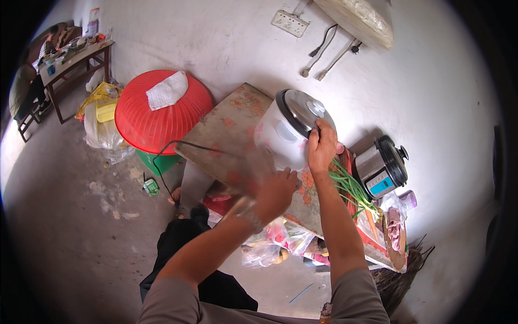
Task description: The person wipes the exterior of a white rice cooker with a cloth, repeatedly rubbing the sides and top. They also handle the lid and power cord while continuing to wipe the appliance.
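A white rice cooker (275,133) with pink floral print stands tilted in view on a flower-patterned tabletop (230,117). Its steel lid (302,108) is on. My right hand (322,148) grips the cooker at the lid's dark rim, on its right side. Close to the cooker's lower body is my left hand (277,192), fingers bent. A blurred greyish thing (259,164) lies beside that hand; what it is, and whether the hand holds it, I cannot tell. A black power cord (194,145) runs from the blur over the table edge towards the floor.
Right of the cooker lie green onions (350,184), a carrot (371,224) and an electric pressure cooker (380,168). A red mesh food cover (162,117) with a white cloth (168,90) stands left, above a green container (158,163). Two people sit by a far table (77,56).
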Demonstrator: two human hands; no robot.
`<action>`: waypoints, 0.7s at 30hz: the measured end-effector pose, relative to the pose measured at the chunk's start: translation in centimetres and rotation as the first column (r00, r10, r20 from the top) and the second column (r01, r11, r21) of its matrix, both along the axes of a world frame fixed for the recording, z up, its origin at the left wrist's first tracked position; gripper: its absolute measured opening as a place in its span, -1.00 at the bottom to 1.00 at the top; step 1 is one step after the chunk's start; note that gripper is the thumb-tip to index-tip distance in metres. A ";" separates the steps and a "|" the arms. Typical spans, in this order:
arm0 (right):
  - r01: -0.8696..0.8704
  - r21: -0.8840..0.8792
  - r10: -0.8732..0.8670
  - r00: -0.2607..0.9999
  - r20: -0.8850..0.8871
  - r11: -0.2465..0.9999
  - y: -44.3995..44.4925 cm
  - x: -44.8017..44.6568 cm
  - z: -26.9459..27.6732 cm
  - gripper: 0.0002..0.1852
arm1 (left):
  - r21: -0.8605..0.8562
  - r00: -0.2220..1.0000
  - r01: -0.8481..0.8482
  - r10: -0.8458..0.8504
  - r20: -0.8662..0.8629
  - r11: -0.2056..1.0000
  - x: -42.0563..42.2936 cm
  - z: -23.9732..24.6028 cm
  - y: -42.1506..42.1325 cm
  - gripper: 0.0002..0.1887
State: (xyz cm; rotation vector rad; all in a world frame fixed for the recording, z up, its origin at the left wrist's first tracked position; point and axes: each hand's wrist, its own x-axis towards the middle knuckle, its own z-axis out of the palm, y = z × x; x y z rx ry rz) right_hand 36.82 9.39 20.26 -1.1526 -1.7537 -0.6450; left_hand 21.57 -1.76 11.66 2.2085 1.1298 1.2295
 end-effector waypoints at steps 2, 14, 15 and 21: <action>0.014 -0.009 -0.014 1.000 -0.002 1.000 -0.1 0.1 -0.1 -0.69 | -0.055 0.963 0.081 -0.064 0.263 0.995 -0.2 0.3 -3.1 -0.54; -0.275 -0.370 0.087 0.888 -0.452 0.887 -10.3 -2.5 -1.5 -0.52 | -0.391 0.508 0.412 0.149 0.848 0.823 -5.0 -5.7 -9.1 -0.69; -0.399 -0.508 0.051 0.822 -0.568 0.763 -13.2 -3.2 -3.3 -0.51 | -0.386 0.496 0.357 0.177 0.850 0.850 -5.4 -5.5 -9.3 -0.70; -0.729 -0.581 -0.005 0.622 -0.783 0.362 -23.0 -8.0 -12.1 -0.36 | -0.504 0.380 0.626 0.331 0.864 0.595 -7.3 -4.1 -11.9 -0.64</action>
